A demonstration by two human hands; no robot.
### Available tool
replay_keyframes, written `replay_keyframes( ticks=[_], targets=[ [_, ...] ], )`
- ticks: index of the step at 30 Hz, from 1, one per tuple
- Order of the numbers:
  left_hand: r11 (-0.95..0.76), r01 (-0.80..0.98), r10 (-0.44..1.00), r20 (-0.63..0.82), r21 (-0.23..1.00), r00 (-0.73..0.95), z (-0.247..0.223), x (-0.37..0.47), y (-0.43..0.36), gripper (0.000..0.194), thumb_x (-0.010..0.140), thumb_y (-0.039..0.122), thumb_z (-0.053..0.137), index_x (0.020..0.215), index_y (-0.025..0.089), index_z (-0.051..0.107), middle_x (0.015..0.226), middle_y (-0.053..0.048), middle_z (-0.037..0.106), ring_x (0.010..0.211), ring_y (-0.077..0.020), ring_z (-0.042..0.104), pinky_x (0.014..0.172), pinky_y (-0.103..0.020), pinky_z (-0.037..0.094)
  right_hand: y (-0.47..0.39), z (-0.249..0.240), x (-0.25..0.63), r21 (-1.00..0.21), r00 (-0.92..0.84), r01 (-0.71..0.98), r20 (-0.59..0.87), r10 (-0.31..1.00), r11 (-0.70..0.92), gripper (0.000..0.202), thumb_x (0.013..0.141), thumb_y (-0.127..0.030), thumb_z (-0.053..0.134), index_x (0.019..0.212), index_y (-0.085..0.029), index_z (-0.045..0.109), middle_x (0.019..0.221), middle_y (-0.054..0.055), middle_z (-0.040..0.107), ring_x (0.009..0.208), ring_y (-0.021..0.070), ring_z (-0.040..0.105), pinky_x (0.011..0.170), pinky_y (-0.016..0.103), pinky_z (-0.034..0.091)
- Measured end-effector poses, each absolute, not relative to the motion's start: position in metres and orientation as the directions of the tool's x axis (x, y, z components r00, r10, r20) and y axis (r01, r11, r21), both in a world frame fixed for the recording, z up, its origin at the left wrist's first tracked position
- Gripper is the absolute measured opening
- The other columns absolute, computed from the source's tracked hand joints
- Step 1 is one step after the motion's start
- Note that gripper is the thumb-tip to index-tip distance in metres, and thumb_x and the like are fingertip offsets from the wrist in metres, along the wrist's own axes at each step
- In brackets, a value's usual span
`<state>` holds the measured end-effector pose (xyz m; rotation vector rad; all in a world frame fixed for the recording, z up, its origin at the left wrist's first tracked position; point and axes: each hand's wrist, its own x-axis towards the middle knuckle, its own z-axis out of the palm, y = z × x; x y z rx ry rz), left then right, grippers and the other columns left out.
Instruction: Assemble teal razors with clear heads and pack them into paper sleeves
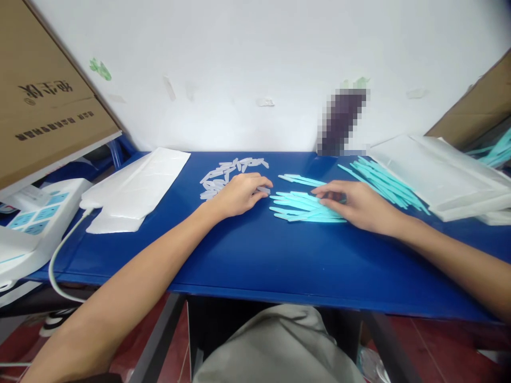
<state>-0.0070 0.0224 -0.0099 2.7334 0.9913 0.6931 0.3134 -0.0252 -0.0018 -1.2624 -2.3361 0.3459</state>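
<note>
My left hand (243, 192) is closed, with a small translucent cap (263, 189) pinched between thumb and fingers. Just behind it lies a loose heap of similar translucent caps (213, 186). My right hand (355, 205) reaches in from the right, its thumb and forefinger pinched at a slim turquoise eyebrow razor (313, 192) over the front pile. That pile of turquoise eyebrow razors (295, 214) lies between my hands, partly hidden under my right fingers. Slightly farther back, a few more razors (297, 179) rest apart from it.
Another bunch of turquoise razors (383, 183) lies at the back right beside white translucent bags (443, 175). White sheets (139, 186) and a power strip with a cable (43, 218) are on the left. Cardboard boxes (51, 96) flank the blue table (255, 266); a wall stands behind.
</note>
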Motion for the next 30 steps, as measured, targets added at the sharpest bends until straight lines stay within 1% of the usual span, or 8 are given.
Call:
replay_keyframes(
  ticks=[2,4,9,16,19,21,26,30],
  targets=[
    [-0.769,0.581,0.638,0.395,0.267,0.662,-0.012,-0.006,0.023,0.026,0.099,0.018,0.063,0.123,0.015,0.074,0.106,-0.01,0.076,0.088,-0.0202,0.073,0.085,-0.034,0.057,-0.026,-0.002,0.312,-0.464,-0.444,0.72,0.263,0.857,0.516,0.033,0.097,-0.034,0.057,0.116,-0.017,0.078,0.101,0.01,0.08,0.082,0.0249,0.073,0.075,0.04,0.058],
    [-0.768,0.589,0.636,0.4,0.251,0.66,-0.012,-0.005,0.023,0.024,0.1,0.019,0.062,0.12,0.013,0.076,0.107,-0.012,0.077,0.092,-0.0222,0.074,0.088,-0.036,0.057,-0.029,-0.002,0.308,-0.484,-0.432,0.715,0.262,0.863,0.504,0.033,0.098,-0.035,0.056,0.114,-0.018,0.08,0.103,0.01,0.08,0.084,0.0253,0.073,0.076,0.041,0.058],
    [-0.75,0.606,0.658,0.395,0.265,0.641,-0.009,-0.002,0.02,0.02,0.102,0.021,0.061,0.111,0.013,0.077,0.104,-0.012,0.079,0.094,-0.0232,0.075,0.093,-0.038,0.057,-0.036,-0.002,0.299,-0.462,-0.433,0.692,0.349,0.831,0.555,0.031,0.102,-0.034,0.054,0.114,-0.023,0.08,0.1,0.008,0.077,0.082,0.0249,0.071,0.074,0.042,0.055],
    [-0.697,0.571,0.717,0.404,0.434,0.568,-0.009,0.0,0.019,0.016,0.102,0.024,0.062,0.11,0.015,0.073,0.098,-0.008,0.081,0.09,-0.0209,0.077,0.085,-0.032,0.059,-0.035,-0.001,0.298,-0.355,-0.431,0.614,0.597,0.676,0.705,0.033,0.103,-0.022,0.051,0.118,-0.029,0.079,0.099,0.009,0.068,0.088,0.0236,0.066,0.074,0.041,0.054],
    [-0.701,0.496,0.712,0.471,0.513,0.521,-0.009,0.002,0.017,0.013,0.099,0.025,0.068,0.107,0.016,0.072,0.096,-0.007,0.081,0.087,-0.0181,0.077,0.08,-0.028,0.06,-0.034,-0.001,0.298,-0.337,-0.428,0.61,0.622,0.656,0.717,0.035,0.102,-0.02,0.051,0.119,-0.03,0.079,0.097,0.009,0.066,0.086,0.0224,0.065,0.072,0.04,0.053],
    [-0.729,0.434,0.684,0.532,0.53,0.5,-0.007,0.006,0.013,0.013,0.099,0.028,0.068,0.103,0.016,0.073,0.094,-0.005,0.081,0.083,-0.0158,0.076,0.077,-0.025,0.06,-0.035,-0.001,0.297,-0.348,-0.427,0.621,0.601,0.676,0.702,0.033,0.102,-0.021,0.052,0.118,-0.029,0.08,0.096,0.008,0.066,0.083,0.0213,0.065,0.07,0.038,0.054],
    [-0.831,0.36,0.556,0.631,0.423,0.541,-0.001,0.014,0.0,0.023,0.102,0.038,0.066,0.1,0.017,0.075,0.09,-0.005,0.079,0.074,-0.0124,0.072,0.067,-0.022,0.056,-0.041,0.001,0.294,-0.373,-0.41,0.658,0.55,0.727,0.654,0.028,0.099,-0.027,0.059,0.117,-0.028,0.079,0.101,0.009,0.07,0.081,0.0219,0.066,0.066,0.037,0.055],
    [-0.867,0.374,0.496,0.639,0.329,0.588,0.0,0.018,-0.005,0.03,0.106,0.043,0.06,0.1,0.017,0.074,0.085,-0.004,0.077,0.068,-0.0112,0.068,0.065,-0.023,0.053,-0.045,0.003,0.292,-0.325,-0.45,0.655,0.557,0.698,0.682,0.03,0.101,-0.028,0.056,0.12,-0.028,0.079,0.105,0.01,0.072,0.085,0.0241,0.069,0.074,0.041,0.058]
  ],
)
